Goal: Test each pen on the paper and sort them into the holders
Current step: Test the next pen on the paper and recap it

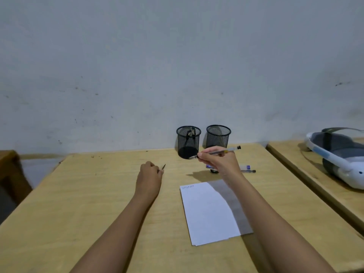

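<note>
My right hand (218,160) pinches a clear-barrelled pen (216,152) above the table, its tip pointing left toward the left mesh holder (188,142). That holder has pens in it. The right mesh holder (218,136) stands beside it by the wall; its inside is not visible. My left hand (149,174) rests on the table with fingers curled round a small dark pen cap (163,166). A white sheet of paper (206,211) lies in front of me, with small scribbles at its top left corner. Loose pens (246,168) lie behind my right hand.
The wooden table (98,194) reaches the grey wall. A second table (319,186) stands at the right with a white and grey device (338,154) on it. A dark piece of furniture (7,174) is at the far left.
</note>
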{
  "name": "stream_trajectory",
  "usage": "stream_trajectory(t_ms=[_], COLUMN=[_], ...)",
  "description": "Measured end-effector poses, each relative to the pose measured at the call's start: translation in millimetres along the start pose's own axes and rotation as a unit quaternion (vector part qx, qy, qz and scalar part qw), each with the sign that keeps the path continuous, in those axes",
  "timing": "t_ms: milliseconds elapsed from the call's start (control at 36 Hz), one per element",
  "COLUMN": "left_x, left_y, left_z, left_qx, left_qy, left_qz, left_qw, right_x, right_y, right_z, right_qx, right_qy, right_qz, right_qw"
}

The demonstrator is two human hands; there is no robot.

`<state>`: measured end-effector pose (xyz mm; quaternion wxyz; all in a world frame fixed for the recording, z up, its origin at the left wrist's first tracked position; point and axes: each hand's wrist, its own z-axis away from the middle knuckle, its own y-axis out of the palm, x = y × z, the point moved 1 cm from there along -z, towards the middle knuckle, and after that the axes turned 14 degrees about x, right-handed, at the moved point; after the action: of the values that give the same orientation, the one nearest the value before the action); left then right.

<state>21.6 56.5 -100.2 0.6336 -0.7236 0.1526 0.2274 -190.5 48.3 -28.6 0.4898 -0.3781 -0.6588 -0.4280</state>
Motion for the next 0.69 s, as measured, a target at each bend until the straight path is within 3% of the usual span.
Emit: stream_trajectory(t_ms=[111, 306, 694], left_x=[-8.7, -31.7, -39.4], left_y=[-8.3, -24.6, -42.1], left_z=[0.6, 10.6, 11.8], left_qx=[0.022, 0.053, 0.122], left_qy=[0.044, 0.088, 0.155], left_qz=[0.121, 0.382, 0.407], left_qw=[0.991, 0.918, 0.892], right_x=[0.9, 2.9, 14.2], right_y=[4.6, 9.5, 7.3], right_z=[-0.9, -3.0, -0.6], right_qx=[0.017, 0.022, 0.054], right_qy=[0.012, 0.007, 0.004], right_qz=[-0.035, -0.052, -0.042], right_qw=[0.999, 0.998, 0.998])
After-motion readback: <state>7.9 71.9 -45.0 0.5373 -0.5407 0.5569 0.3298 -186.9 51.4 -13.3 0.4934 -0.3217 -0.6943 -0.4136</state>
